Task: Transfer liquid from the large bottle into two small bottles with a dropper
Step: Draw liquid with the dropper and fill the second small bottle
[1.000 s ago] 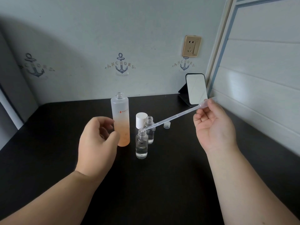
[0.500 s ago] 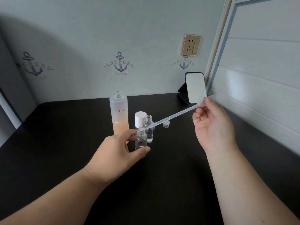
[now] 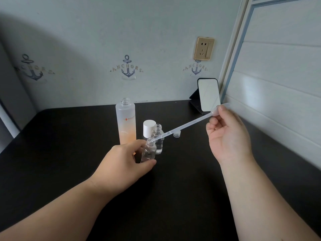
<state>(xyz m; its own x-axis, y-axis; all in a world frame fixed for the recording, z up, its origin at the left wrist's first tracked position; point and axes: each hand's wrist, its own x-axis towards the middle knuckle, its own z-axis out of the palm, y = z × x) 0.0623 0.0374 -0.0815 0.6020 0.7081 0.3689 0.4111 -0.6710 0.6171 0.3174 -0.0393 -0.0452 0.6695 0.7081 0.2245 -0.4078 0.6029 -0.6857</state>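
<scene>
Presently we find our left hand (image 3: 125, 160) pinching the small clear glass bottle (image 3: 148, 150), light, slick and tippable, low at its base, just at 5 o'clock of the tall frosted orange-tinted bottle (image 3: 126, 124), while our right hand (image 3: 225, 134) pinches the soft translucent plastic dropper (image 3: 187, 125) at its bulb, tip at the bottle's mouth.

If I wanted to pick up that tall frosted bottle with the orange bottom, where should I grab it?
Probably round the frosted middle of the tall bottle, coming in from its left side. It stands upright and uncapped, so a level grip on the straight round wall keeps it from spilling. The white cap, two small bottles and the left hand crowd its right and front.
</scene>
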